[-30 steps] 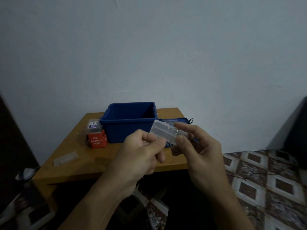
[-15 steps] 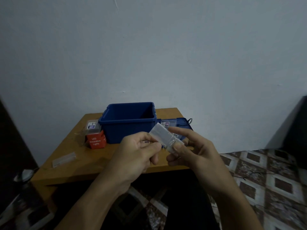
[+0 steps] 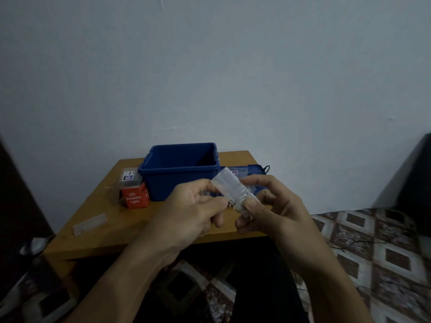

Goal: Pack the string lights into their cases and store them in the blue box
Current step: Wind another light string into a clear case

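Between our two hands, above the near edge of the table (image 3: 112,227), we hold a clear case (image 3: 229,185). Our right hand (image 3: 272,213) pinches its lower end with thumb and forefinger, and the case tilts up and away to the left. Our left hand (image 3: 191,213) has curled fingers at the left side of the case; whether they pinch something we cannot tell. Just behind the grip the blue box (image 3: 179,180) stands open. Left of the grip is a red carton (image 3: 134,198), and further left lies a clear strip (image 3: 89,223).
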### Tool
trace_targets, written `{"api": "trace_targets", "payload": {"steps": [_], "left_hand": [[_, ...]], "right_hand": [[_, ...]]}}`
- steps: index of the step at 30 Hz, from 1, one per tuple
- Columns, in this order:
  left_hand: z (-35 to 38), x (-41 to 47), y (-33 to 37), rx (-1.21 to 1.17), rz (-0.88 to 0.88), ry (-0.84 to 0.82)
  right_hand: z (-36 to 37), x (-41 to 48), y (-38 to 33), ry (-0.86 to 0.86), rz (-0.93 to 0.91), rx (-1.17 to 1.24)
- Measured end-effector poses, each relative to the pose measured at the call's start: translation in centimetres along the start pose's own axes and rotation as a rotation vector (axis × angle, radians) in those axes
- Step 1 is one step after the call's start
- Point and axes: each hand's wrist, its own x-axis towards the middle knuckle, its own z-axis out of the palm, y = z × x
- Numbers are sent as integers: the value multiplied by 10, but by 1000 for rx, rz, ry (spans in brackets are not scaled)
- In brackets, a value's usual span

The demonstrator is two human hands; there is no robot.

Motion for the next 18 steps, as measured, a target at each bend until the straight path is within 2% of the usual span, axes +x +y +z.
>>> {"api": "trace_targets", "payload": {"steps": [8,14,18], "left_hand": [[-1,0,-1,52,16,-48],[0,-1,-1,18,24,-36],[0,-2,-2,-2,36,-86]], "right_hand": [[0,-1,-2,13,22,7],[1,-1,-3,24,7,7],[2,-1,-2,77,-6,38]]}}
